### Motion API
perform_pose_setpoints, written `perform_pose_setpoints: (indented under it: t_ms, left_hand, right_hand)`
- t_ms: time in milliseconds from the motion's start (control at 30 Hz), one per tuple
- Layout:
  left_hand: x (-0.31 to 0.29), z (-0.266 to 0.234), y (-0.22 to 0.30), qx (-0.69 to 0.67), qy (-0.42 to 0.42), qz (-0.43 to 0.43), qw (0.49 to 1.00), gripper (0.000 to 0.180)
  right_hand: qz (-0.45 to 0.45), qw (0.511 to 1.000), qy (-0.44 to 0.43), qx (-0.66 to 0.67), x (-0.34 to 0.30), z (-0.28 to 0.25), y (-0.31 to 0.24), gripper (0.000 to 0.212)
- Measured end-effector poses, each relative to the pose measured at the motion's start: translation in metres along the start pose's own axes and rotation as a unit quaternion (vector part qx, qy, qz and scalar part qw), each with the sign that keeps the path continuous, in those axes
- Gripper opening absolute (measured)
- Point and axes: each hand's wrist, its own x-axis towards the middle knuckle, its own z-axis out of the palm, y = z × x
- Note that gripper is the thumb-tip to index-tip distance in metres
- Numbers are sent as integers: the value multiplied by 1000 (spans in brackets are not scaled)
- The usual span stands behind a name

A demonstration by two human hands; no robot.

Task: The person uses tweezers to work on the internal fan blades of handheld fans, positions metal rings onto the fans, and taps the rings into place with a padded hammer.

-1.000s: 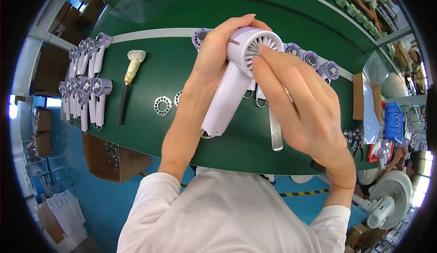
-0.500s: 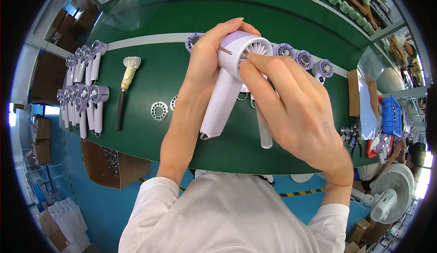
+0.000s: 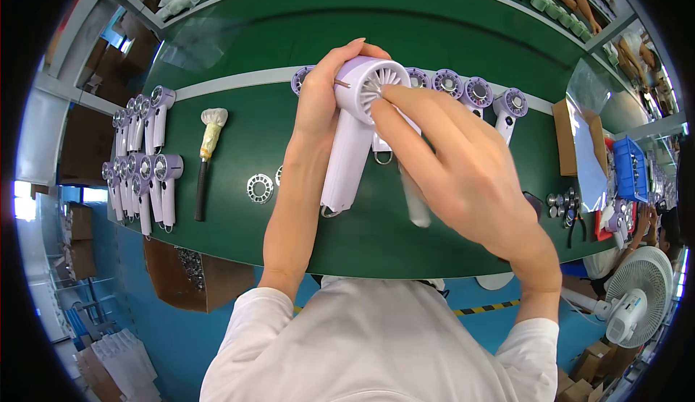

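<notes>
My left hand [image 3: 318, 102] is closed round the head of a lilac handheld fan [image 3: 346, 159], whose handle points down toward me. The white fan wheel [image 3: 373, 87] faces out of the open round head. At that wheel, the thumb and forefinger of my right hand [image 3: 463, 163] are pinched together, touching its blades near the middle. A flat grey tool with a rounded end, like tweezers [image 3: 415, 203], hangs from under my right palm; its upper part is hidden. To the left of my left forearm lies a silver slotted ring [image 3: 260, 188], with a second one partly covered.
Several lilac fans [image 3: 137, 163] stand at the table's left, others [image 3: 478, 94] along the white strip behind my hands. A black-handled brush [image 3: 208, 159] with a wrapped head lies left. Rightward are a cardboard box [image 3: 572, 138], black pliers [image 3: 576, 225] and a blue bin [image 3: 630, 169].
The fan has shifted slightly left in the view, and more of its wheel now shows. My right fingers remain at the blades, and the tweezers-like tool has swung a little and looks blurred.
</notes>
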Motion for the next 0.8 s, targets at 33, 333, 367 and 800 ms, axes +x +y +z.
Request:
perform_pose_setpoints:
  t_ms: [33, 333, 367, 800]
  left_hand:
    - [3, -1, -2, 1, 1, -1, 1000, 31]
    - [10, -8, -1, -117, -134, -12, 984, 35]
    - [10, -7, -1, -115, -134, -14, 984, 35]
    - [3, -5, 2, -88, -158, -9, 984, 37]
  right_hand:
    - [-14, 998, 56, 1, -6, -3, -3, 37]
    - [392, 896, 179, 106, -127, 9, -2, 28]
    - [443, 858, 221, 136, -143, 21, 0, 25]
    - [617, 767, 133, 119, -198, 41, 12, 25]
